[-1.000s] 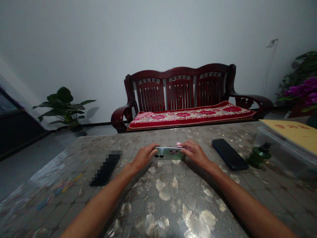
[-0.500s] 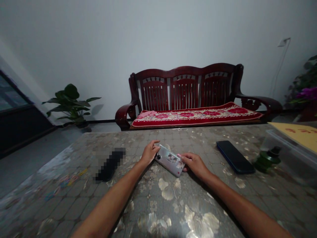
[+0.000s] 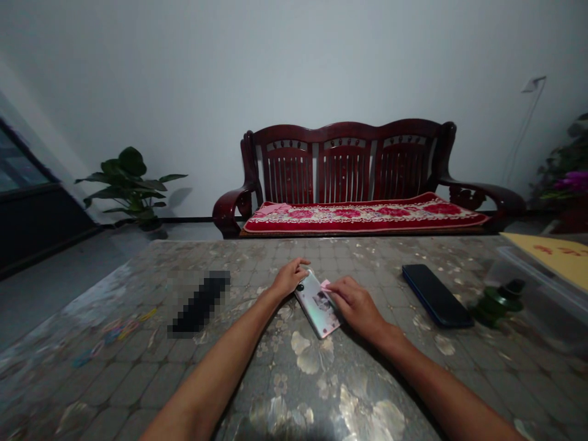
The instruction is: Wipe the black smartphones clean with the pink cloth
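A silvery phone [image 3: 316,309] lies tilted on the table, its back with the camera lens and stuck-on pictures facing up. My left hand [image 3: 290,277] is closed around the phone's top end by the lens. My right hand [image 3: 356,300] pinches a small pink piece [image 3: 325,285] against the phone's upper right edge. Whether that piece is cloth or something else cannot be made out. The right fingers cover part of the phone's right side.
On the patterned table [image 3: 285,373], a dark pixelated object [image 3: 199,304] and colourful bands [image 3: 122,331] lie left. A dark blue phone [image 3: 436,295], green bottle [image 3: 498,303] and clear plastic box [image 3: 542,300] with yellow card [image 3: 551,257] are right. Behind stands a wooden bench [image 3: 344,162].
The phone has turned so that it points more toward me. My right hand with the pink piece has moved from its lower right side up its edge. My left hand still grips the top.
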A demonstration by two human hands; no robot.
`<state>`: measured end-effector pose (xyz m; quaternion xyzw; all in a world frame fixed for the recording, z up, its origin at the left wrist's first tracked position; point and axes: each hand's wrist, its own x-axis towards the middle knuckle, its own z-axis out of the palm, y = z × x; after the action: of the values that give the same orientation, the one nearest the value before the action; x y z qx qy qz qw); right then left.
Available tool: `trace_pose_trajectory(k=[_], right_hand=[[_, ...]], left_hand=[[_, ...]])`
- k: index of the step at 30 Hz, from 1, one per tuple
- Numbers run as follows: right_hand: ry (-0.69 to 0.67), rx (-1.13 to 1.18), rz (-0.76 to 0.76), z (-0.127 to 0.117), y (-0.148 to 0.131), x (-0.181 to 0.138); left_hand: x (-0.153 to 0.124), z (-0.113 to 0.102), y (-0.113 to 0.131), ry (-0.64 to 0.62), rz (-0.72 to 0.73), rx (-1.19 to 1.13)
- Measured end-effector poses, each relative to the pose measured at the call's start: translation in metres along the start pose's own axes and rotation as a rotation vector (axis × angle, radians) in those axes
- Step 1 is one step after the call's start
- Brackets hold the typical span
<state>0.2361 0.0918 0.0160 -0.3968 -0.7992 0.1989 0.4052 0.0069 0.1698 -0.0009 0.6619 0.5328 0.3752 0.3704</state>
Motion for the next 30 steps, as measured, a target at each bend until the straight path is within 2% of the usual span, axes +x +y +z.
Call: trace_pose_trajectory(k=[6, 15, 21, 30], right_hand=[[-0.029, -0.106, -0.094, 0.007, 0.008, 0.008], [-0.15, -0.347, -0.187, -0.004, 0.007, 0.012], [-0.178, -0.391, -0.141, -0.006, 0.008, 0.015], [-0.137, -0.179, 0.021, 0.002, 0.017, 0.008]], left_hand=[[0.012, 0.011, 0.012, -0.116, 0.031, 0.036], [0.023, 0.023, 0.023, -0.205, 0.043, 0.037], [0.023, 0.022, 0.026, -0.206, 0.025, 0.047], [0.025, 0.03, 0.031, -0.191, -0.002, 0.121]])
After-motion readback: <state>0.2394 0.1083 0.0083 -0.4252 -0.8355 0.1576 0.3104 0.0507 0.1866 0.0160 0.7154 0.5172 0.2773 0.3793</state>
